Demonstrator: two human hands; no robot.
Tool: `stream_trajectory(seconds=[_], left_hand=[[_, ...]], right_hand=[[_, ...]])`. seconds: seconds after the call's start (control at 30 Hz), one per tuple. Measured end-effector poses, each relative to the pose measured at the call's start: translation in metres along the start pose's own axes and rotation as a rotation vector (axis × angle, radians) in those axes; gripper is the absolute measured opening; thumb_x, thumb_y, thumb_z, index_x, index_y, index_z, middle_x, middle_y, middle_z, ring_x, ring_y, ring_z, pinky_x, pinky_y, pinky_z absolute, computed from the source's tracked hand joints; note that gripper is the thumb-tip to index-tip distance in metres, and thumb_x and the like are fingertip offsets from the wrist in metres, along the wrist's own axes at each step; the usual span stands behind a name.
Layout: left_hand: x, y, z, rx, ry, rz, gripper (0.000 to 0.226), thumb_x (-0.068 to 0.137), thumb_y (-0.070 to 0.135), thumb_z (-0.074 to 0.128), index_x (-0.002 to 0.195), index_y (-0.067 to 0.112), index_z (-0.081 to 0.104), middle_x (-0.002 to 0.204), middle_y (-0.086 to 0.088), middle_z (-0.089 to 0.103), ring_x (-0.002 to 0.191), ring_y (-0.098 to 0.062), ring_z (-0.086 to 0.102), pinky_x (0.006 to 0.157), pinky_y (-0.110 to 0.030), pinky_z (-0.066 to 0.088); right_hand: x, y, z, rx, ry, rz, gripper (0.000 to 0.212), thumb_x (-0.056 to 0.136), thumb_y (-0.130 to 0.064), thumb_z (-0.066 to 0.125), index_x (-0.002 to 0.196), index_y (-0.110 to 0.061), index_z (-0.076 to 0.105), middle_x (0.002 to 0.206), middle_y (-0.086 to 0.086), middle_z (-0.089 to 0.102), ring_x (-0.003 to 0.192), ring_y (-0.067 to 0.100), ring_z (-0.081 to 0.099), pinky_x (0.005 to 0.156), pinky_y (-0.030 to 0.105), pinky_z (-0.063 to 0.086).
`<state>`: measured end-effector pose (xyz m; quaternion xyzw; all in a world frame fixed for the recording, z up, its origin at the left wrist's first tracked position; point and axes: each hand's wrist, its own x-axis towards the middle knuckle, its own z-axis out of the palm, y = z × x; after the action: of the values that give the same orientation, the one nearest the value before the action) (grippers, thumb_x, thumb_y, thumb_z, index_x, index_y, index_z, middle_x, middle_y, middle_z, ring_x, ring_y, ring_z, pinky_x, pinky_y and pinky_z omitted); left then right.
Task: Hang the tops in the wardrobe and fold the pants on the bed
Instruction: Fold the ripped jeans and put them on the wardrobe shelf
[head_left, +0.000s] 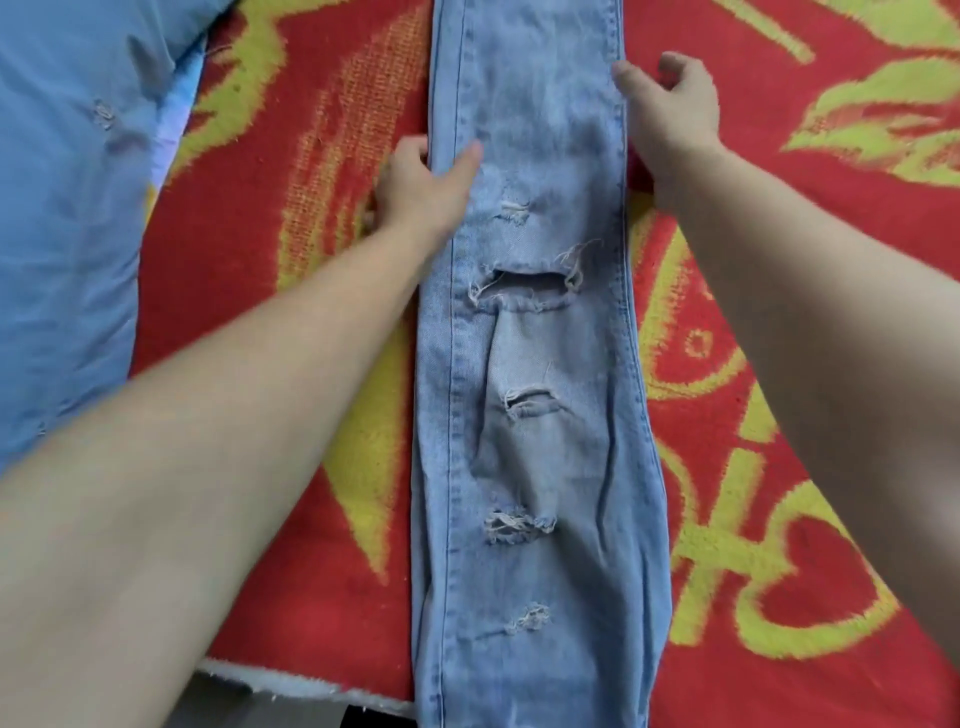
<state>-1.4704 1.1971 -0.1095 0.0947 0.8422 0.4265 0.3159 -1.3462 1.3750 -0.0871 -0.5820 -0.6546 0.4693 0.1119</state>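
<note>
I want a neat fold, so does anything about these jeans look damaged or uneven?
The jeans have several frayed rips down the leg, the widest rip gaping open mid-frame; that looks like deliberate distressing. Below it the denim is puckered into wrinkles, not flat. The left hand pinches the left edge.

Bright, even light – faint shadows only. Slight overall softness; wide-angle bending at edges – no glare.

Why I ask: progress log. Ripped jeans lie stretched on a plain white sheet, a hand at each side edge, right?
No: the head view shows the jeans on a red blanket patterned yellow, not a white sheet; left hand and right hand flank them.
</note>
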Motion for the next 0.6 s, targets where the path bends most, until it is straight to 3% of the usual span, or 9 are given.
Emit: stream_trajectory(seconds=[0.1,0.17,0.23,0.37,0.47,0.6], left_hand=[[0.049,0.021,0.004,-0.285,-0.135,-0.165,0.091,0.044,0.064,0.083,0.115,0.011,0.064,0.111,-0.007,0.071,0.102,-0.026,0.069,0.088,-0.052,0.055],[0.070,0.021,0.004,-0.375,-0.182,-0.252,0.107,0.034,0.063,0.088,0.123,0.013,0.060,0.121,-0.011,0.067,0.109,-0.031,0.065,0.088,-0.058,0.052],[0.072,0.023,0.003,-0.427,-0.216,-0.252,0.107,0.042,0.056,0.091,0.132,0.013,0.054,0.123,-0.013,0.066,0.108,-0.034,0.066,0.083,-0.058,0.054],[0.062,0.035,-0.006,-0.487,-0.267,-0.215,0.061,0.085,0.022,0.075,0.138,0.007,0.050,0.111,-0.015,0.071,0.091,-0.030,0.073,0.071,-0.054,0.059],[0.056,0.043,-0.018,-0.404,-0.270,-0.161,0.033,0.092,0.009,0.064,0.125,0.008,0.062,0.095,-0.007,0.076,0.080,-0.018,0.074,0.069,-0.041,0.061],[0.028,0.065,-0.040,-0.384,-0.222,-0.018,0.022,0.088,-0.003,0.062,0.104,0.011,0.067,0.087,-0.006,0.075,0.079,-0.018,0.072,0.067,-0.031,0.058]], right_hand=[[0.022,-0.004,-0.001,0.115,-0.106,-0.011,0.067,0.087,-0.048,0.066,0.143,-0.016,0.047,0.133,-0.003,0.056,0.119,0.011,0.055,0.106,0.033,0.046],[0.033,-0.007,0.002,0.161,-0.159,0.003,0.069,0.083,-0.051,0.070,0.140,-0.017,0.051,0.131,-0.003,0.060,0.118,0.012,0.057,0.106,0.036,0.046],[0.040,-0.009,0.004,0.189,-0.177,0.017,0.068,0.081,-0.050,0.073,0.137,-0.017,0.054,0.128,-0.003,0.063,0.116,0.013,0.060,0.104,0.037,0.048],[0.040,-0.010,0.004,0.282,-0.196,0.015,0.048,0.086,-0.016,0.073,0.131,-0.010,0.059,0.112,0.005,0.071,0.093,0.020,0.073,0.077,0.038,0.061],[0.029,-0.023,-0.007,0.325,-0.236,-0.007,0.035,0.088,-0.006,0.069,0.123,-0.003,0.063,0.104,0.011,0.074,0.086,0.021,0.075,0.070,0.036,0.061],[-0.010,-0.052,-0.041,0.240,-0.328,-0.195,0.015,0.091,-0.008,0.063,0.103,-0.015,0.066,0.099,-0.009,0.071,0.082,-0.004,0.068,0.071,0.014,0.049]])
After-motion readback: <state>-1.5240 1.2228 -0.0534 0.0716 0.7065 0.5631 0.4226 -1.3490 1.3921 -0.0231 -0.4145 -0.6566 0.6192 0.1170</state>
